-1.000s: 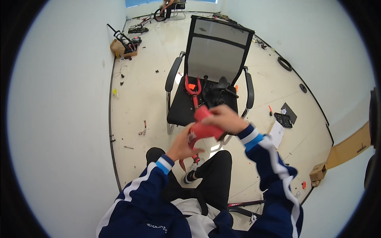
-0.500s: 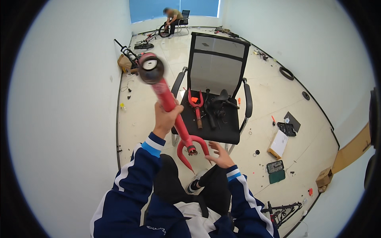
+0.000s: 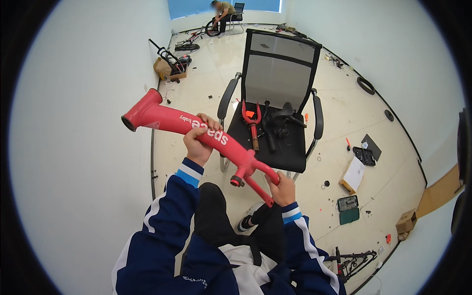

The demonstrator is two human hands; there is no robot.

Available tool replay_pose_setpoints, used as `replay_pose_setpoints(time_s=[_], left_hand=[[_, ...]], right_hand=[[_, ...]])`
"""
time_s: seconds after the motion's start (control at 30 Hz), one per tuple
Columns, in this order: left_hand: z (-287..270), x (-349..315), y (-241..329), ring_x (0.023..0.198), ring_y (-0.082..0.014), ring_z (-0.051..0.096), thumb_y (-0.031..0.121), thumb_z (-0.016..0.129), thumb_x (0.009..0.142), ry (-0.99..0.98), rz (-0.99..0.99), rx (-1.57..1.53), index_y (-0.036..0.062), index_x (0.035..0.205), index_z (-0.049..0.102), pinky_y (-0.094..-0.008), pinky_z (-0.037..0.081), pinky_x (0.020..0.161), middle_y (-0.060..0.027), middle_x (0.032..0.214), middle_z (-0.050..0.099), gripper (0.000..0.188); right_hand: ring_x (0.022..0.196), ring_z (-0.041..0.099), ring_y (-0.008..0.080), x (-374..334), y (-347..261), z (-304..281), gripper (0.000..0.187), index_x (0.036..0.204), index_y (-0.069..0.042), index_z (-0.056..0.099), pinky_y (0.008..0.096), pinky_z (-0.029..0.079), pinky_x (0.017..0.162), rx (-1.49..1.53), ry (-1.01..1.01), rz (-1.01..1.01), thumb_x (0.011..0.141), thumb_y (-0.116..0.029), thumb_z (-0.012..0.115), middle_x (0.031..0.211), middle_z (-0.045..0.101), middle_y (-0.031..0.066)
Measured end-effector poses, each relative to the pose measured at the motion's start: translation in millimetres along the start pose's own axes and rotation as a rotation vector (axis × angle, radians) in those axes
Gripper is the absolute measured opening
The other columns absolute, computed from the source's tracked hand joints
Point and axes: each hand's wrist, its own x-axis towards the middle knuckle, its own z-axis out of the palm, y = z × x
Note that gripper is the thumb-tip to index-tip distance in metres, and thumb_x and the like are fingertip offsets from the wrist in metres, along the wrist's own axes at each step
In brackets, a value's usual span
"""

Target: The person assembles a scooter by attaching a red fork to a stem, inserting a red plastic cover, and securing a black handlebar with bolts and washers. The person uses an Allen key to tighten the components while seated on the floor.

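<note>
A red bicycle frame [image 3: 169, 119] with white lettering is held slantwise above my lap. Its wide head tube, with a dark-rimmed opening, points to the far left. My left hand [image 3: 200, 140] wraps round the middle of its thick tube. At the forked right end, my right hand [image 3: 282, 189] grips one of the two thin stays. A short seat tube with a dark clamp sticks out near the fork. Beyond it, on a black chair [image 3: 285, 160], lie a red fork [image 3: 252, 129], a black handlebar [image 3: 269, 132] and a black saddle [image 3: 283, 114].
On the right floor are an open tool case [image 3: 364, 156], a white-topped box [image 3: 352, 175], a green case [image 3: 349, 216] and a tyre [image 3: 365, 85]. A dark bike frame [image 3: 351, 260] lies at lower right. A person [image 3: 223, 17] sits at the far end with a wheel.
The frame has swung from nearly upright to a slant with its head tube to the left. My right hand, open before, has closed on a stay. The view has shifted slightly.
</note>
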Motion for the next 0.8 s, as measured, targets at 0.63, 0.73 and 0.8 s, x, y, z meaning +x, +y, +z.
replay_pose_setpoints(time_s=[0.63,0.73,0.8], left_hand=[[3.0,-0.2,-9.9,0.088,-0.0246,0.054,0.024,0.059,0.069,-0.074,-0.085,-0.188,0.0093,0.092,0.051,-0.0434,0.041,0.101,-0.006,0.084,0.053,0.028],[6.1,-2.1,-6.3,0.088,-0.0249,0.054,0.038,0.063,0.081,-0.083,-0.089,-0.082,0.0091,0.094,0.051,-0.0449,0.042,0.098,-0.0059,0.084,0.052,0.035],[6.0,-4.7,-4.5,0.088,-0.0246,0.053,0.056,0.061,0.083,-0.1,-0.077,-0.068,0.0091,0.096,0.051,-0.0455,0.043,0.096,-0.0057,0.084,0.052,0.049]], right_hand=[[0.059,0.063,0.0358,-16.4,20.5,18.9,0.019,0.08,-0.004,0.061,0.0386,0.047,0.053,-0.049,0.309,-0.099,0.077,-0.016,0.075,0.065,0.062,0.0161],[0.057,0.061,0.0309,-13.7,28.4,26.1,0.019,0.079,-0.001,0.062,0.036,0.046,0.053,0.079,0.164,-0.016,0.079,-0.016,0.074,0.063,0.06,0.0149],[0.052,0.058,0.0187,-14.9,32.8,30.7,0.02,0.079,0.001,0.063,0.0321,0.043,0.052,0.176,0.06,0.043,0.083,-0.016,0.072,0.058,0.057,0.0096]])
